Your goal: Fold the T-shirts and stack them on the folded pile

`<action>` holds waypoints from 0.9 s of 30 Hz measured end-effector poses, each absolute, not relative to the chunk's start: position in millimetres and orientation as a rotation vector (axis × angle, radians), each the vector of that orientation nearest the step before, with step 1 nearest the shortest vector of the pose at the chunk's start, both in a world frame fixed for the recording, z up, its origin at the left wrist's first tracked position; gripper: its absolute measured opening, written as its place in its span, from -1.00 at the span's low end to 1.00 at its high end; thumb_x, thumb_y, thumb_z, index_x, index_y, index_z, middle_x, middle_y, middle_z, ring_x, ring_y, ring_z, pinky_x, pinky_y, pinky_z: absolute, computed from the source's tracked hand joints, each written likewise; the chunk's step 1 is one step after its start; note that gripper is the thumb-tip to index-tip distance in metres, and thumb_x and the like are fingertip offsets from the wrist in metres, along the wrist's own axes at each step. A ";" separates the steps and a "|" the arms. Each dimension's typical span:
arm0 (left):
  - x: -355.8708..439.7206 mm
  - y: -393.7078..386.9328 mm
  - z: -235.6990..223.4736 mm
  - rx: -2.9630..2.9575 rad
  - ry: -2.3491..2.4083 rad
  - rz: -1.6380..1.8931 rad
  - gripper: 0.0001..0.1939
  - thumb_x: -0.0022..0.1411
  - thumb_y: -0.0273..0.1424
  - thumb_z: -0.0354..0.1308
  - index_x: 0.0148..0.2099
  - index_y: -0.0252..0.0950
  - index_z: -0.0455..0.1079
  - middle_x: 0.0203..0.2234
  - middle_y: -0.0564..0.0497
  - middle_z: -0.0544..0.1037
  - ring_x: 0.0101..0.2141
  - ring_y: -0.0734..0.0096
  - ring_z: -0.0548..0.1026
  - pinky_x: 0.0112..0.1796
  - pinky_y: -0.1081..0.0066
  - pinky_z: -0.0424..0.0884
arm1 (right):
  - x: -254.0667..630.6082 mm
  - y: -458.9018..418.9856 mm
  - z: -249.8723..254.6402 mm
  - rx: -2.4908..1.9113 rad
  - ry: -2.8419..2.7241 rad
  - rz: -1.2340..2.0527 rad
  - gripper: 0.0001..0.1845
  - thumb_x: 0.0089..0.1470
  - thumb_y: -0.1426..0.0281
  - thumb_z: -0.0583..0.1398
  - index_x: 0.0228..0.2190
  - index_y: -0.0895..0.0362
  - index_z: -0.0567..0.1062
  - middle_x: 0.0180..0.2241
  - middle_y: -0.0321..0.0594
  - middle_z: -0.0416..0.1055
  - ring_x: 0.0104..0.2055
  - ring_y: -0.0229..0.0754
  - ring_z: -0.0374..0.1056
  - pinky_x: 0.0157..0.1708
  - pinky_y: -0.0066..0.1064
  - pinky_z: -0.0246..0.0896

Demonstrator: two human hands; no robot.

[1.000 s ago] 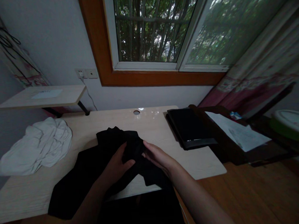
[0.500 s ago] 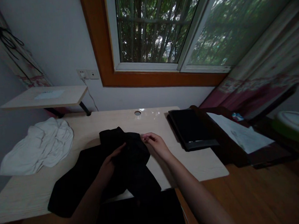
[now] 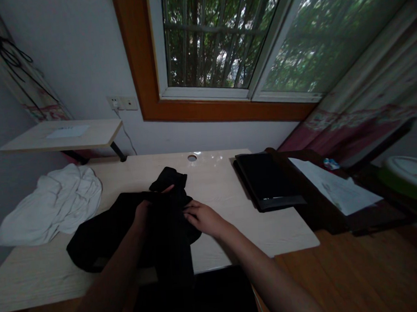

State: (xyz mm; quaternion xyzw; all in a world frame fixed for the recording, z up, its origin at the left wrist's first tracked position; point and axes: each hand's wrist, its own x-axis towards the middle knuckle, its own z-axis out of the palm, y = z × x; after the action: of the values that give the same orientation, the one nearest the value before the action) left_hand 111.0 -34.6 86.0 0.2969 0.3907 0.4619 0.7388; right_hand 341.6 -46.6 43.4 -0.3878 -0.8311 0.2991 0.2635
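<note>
A black garment [image 3: 169,233], crumpled, lies across the front of the desk. One part of it hangs over the front edge, and its exact kind is hard to make out in the dark. My left hand [image 3: 142,217] grips it from the left, with folds covering most of the fingers and a fingertip showing near the top. On the garment's right side, my right hand [image 3: 203,217] pinches the cloth between thumb and fingers. A bunched white cloth [image 3: 54,203] rests to the left, apart from both hands.
The pale wooden desk [image 3: 216,174] stands below a window [image 3: 215,42]. A small raised shelf [image 3: 62,136] holds a sheet of paper at back left. Black folders [image 3: 266,178] lie at the right, beside a dark side table with papers [image 3: 333,186].
My right hand has moved left and slightly down along the garment. My left hand has shifted left and up, with cloth now over its fingers. The garment is bunched narrower.
</note>
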 end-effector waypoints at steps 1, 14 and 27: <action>110.1 -32.7 87.5 0.594 0.794 0.997 -0.43 0.07 -0.21 0.19 0.13 -0.26 0.51 -0.03 -0.13 0.65 0.07 -0.02 0.56 0.22 -0.05 0.32 | 342.4 -49.2 46.7 -1.018 -2.248 0.881 -0.74 0.29 0.34 0.15 -0.16 0.09 0.65 -0.16 -0.13 0.53 -0.08 -0.14 0.47 0.02 -0.27 0.39; 97.9 -35.9 73.1 0.794 0.805 1.021 -0.57 0.05 0.02 0.13 -0.56 -0.18 0.16 -0.34 -0.12 0.65 -0.30 0.09 0.60 -0.28 0.13 0.55 | 407.1 -19.6 42.4 -1.269 -1.715 0.759 -0.29 -0.04 0.23 0.42 0.14 0.07 0.42 0.11 -0.01 0.40 0.13 -0.02 0.34 0.07 -0.13 0.31; 120.2 -27.2 83.0 0.829 0.607 0.882 -0.56 0.01 -0.01 0.22 -0.54 -0.20 0.15 -0.36 -0.13 0.57 -0.28 0.05 0.59 -0.17 0.04 0.50 | 358.1 -42.5 64.7 -0.743 -1.836 1.697 -0.34 0.03 0.08 0.39 0.12 0.03 0.50 0.16 -0.15 0.46 0.23 0.03 0.33 0.32 -0.02 0.09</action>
State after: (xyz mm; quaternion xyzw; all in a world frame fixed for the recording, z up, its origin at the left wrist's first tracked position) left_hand 120.2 -27.2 83.0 0.3835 0.2810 0.4083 0.7793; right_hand 358.1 -42.5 64.7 -0.2749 -0.6791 0.6276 0.2635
